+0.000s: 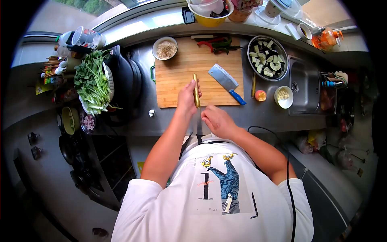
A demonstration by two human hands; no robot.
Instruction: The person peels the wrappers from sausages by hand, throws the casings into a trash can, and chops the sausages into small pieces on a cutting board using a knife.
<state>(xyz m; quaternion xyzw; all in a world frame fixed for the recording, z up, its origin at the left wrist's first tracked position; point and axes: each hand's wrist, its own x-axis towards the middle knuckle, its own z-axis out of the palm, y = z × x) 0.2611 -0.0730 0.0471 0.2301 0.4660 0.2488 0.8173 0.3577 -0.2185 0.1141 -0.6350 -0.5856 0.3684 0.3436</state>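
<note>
A white T-shirt [181, 209] fills the foreground. Beyond it runs the steel desk [139, 124], bearing a wooden cutting board [173, 76]. Right of the board stands a metal bowl [267, 79] of cut eggplant; a blue-handled cleaver [224, 77] lies on the board. Over its near edge, the left hand [187, 96] is closed around a golden-handled blade [196, 92], metal end toward the body. The right hand [217, 120] curls loosely beside it; I cannot tell whether they touch.
</note>
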